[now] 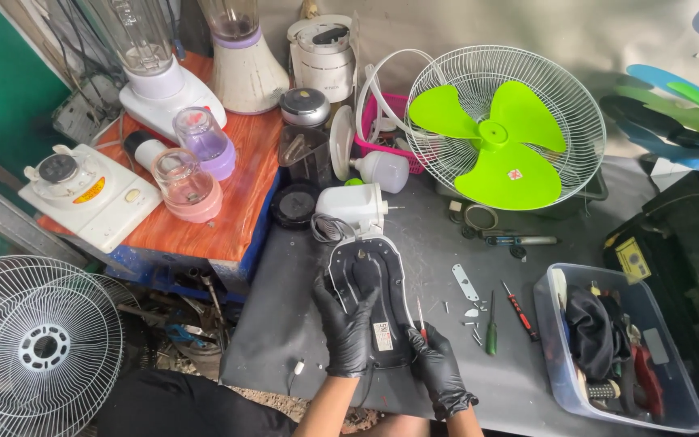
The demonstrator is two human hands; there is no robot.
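A: Fan base (pixel 370 295), black underside up, flat on grey mat (pixel 446 388), centre foreground. Far left on floor: white wire fan guard (pixel 38 344).

B: Noted. Left of mat?

A: Orange wooden table (pixel 232 202): white blender base (pixel 91 194), two small jars, one pink (pixel 188 186) and one purple (pixel 204 142), plus two larger blenders behind.

B: Hands?

A: Left hand (pixel 348 324), black glove, spread flat on the base, fingers open, pressing rather than grasping. Right hand (pixel 438 368), black glove, just beside base's right edge, fingers closed around a thin red-handled screwdriver (pixel 421 320), tip up.

B: Right of base?

A: Loose on mat: small metal bracket (pixel 465 283), several screws, green-handled screwdriver (pixel 492 328), red-and-black screwdriver (pixel 521 311). Behind, upright against wall: fan guard with lime-green blade (pixel 503 142). White motor housing (pixel 353 206) just above base.

B: Far right?

A: Clear plastic bin (pixel 556 356) with tools and dark cloth, near mat's right edge.
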